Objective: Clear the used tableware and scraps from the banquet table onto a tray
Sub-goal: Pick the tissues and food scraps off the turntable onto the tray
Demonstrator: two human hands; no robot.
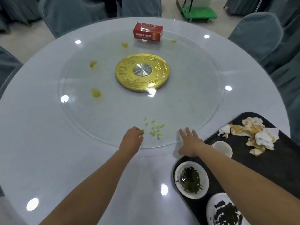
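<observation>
Nearest the camera, a white bowl of dark scraps [227, 211] and a white bowl of green leafy scraps [191, 179] are seen on the long black tray [276, 163] at the right, with a small white cup [222, 147] and crumpled stained napkins [253, 135] further along it. Both forearms are stretched over the white round surface [40, 127] onto the near rim of the clear glass turntable [97, 111]. The yellow-green kernels [155, 130] are scattered on the glass between the two hands, in a loose patch drawn out away from the person. The patch begins at the fingers of the left hand [132, 138] and spreads to their right and beyond them, so this hand is judged the nearer. Its fingers are curled and drawn together on a kernel at the patch's left edge. The right hand [190, 142] is laid flat with fingers spread, apart from the kernels and just beside the tray's end; a pale sheet seems to be pressed beneath it.
</observation>
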